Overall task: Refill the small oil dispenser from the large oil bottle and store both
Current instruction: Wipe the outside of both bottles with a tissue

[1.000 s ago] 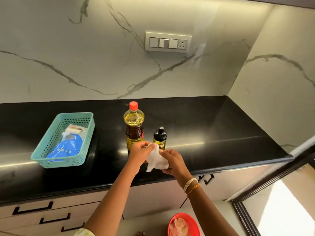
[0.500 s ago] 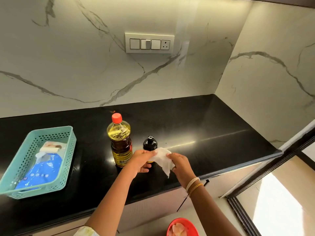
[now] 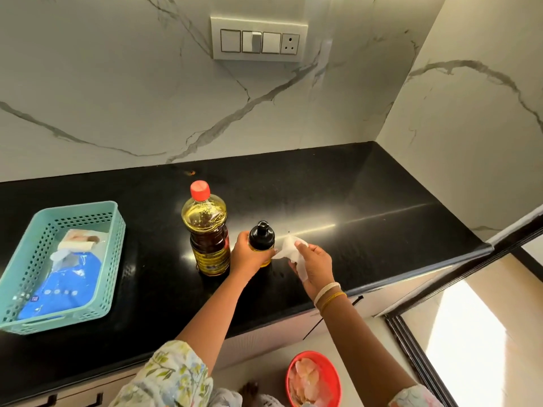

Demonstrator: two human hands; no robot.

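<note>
The large oil bottle (image 3: 208, 230), clear with yellow oil, a dark label and a red cap, stands upright on the black counter (image 3: 352, 207). Just to its right stands the small oil dispenser (image 3: 261, 237), black-topped with yellow oil below. My left hand (image 3: 246, 255) grips the dispenser's body from the left. My right hand (image 3: 313, 261) holds a crumpled white tissue (image 3: 289, 249) against the dispenser's right side. Both caps are on.
A teal perforated basket (image 3: 61, 265) with a blue packet inside sits at the counter's left. A red bin (image 3: 313, 378) stands on the floor below the counter edge. Marble walls close off the back and right, with a switch panel (image 3: 258, 39) above.
My left hand let go of the tissue and took hold of the small dispenser. My right hand kept the tissue and brought it to the dispenser's side. The camera view shifted closer.
</note>
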